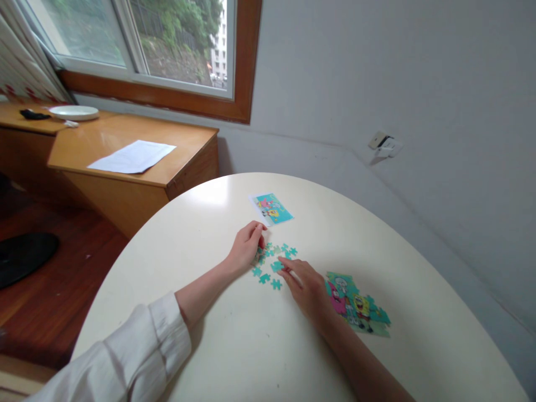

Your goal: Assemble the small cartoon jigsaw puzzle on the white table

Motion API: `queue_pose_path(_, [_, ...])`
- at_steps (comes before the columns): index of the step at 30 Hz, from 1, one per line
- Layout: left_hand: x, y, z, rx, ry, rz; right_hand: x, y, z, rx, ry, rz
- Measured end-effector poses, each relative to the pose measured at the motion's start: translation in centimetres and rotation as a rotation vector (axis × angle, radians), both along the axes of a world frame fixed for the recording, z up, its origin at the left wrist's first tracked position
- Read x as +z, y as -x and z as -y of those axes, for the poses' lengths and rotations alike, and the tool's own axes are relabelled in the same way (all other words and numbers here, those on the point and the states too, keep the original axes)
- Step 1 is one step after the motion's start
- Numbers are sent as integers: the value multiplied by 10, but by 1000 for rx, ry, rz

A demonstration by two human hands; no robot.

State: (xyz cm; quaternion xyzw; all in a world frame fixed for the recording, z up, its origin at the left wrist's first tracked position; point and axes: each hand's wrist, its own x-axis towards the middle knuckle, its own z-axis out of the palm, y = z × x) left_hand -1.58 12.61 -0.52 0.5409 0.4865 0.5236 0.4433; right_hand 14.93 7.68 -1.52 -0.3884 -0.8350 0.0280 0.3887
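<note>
Between the thumb and forefinger of my right hand [305, 279] is a teal puzzle piece [277, 266]. Several loose puzzle pieces [264, 278] lie scattered on the table just left of that hand. My left hand [248, 244] rests at the left edge of these pieces with its fingers curled in; what it holds, if anything, is hidden. To the right lies a partly joined cartoon puzzle [355, 307] with pink and yellow figures and a jagged upper right edge. My right wrist covers its left side. A small printed picture [274, 209] of the same scene lies beyond my left hand.
The round white table [201, 234] stands close to the wall, which has a socket with a plug [384, 144]. At the left is a wooden desk [192, 146] bearing a sheet of paper [133, 156] and a white dish [74, 113], below a window [176, 44].
</note>
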Motion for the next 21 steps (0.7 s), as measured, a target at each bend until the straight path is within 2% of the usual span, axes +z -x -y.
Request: queue_pose_path(21, [-1,0,1,-16,2,-5,3,1,3,-34,-20,-104])
